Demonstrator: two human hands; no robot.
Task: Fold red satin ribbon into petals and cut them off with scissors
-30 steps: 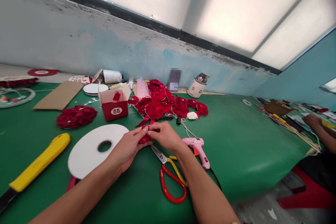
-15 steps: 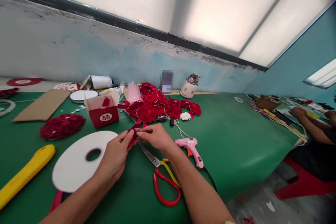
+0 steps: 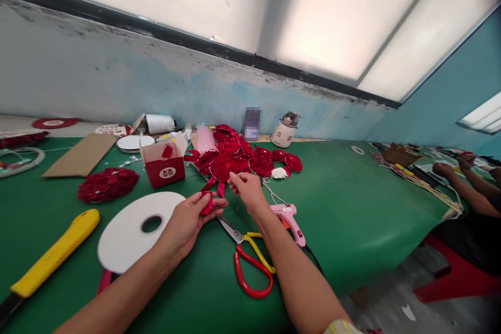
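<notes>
My left hand (image 3: 190, 219) pinches a small folded piece of red ribbon (image 3: 207, 203) between thumb and fingers. Up and to its right is my right hand (image 3: 247, 190), its thumb and fingertips pressed together near the pile of red fabric flowers (image 3: 230, 159); what they hold, if anything, is too small to make out. Scissors (image 3: 252, 266) with red and yellow handles lie between my forearms. A white spool (image 3: 123, 232) rests left of my left hand. A pink glue gun (image 3: 293, 223) lies just right of my right forearm.
A red box (image 3: 166, 169), a red flower piece (image 3: 108, 185) and brown cardboard (image 3: 80, 156) stand or lie at the left, with a yellow-handled tool (image 3: 57, 253) nearer. A bottle (image 3: 285, 129) and phone (image 3: 252, 124) stand by the wall. Another person's hands (image 3: 444, 169) are far right.
My right hand has come away from the red ribbon, moving up and right. The ribbon remains in my left hand. The view has shifted slightly, so table items appear further right.
</notes>
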